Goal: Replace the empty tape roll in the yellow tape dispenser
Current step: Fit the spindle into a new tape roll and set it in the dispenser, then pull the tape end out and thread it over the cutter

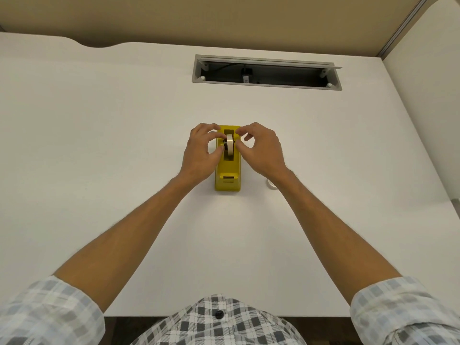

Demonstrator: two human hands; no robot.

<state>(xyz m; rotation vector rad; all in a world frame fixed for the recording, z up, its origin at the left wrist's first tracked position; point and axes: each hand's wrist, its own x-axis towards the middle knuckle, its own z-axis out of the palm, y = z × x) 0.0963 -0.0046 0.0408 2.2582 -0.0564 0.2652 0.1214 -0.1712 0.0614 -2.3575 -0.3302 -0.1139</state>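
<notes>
A yellow tape dispenser (227,175) stands on the white desk, its cutter end toward me. A white tape roll (229,145) on a dark hub sits upright in the dispenser's slot. My left hand (201,150) pinches the roll's hub from the left with thumb and fingers. From the right, my right hand (261,148) has its fingertips on the roll's other side. Beside my right wrist a small clear ring, perhaps a roll core (270,183), lies on the desk, mostly hidden.
The white desk (124,145) stretches wide on both sides. A grey cable tray opening (266,72) with cables inside is set into the desk at the back. A beige partition wall (224,18) stands behind the desk.
</notes>
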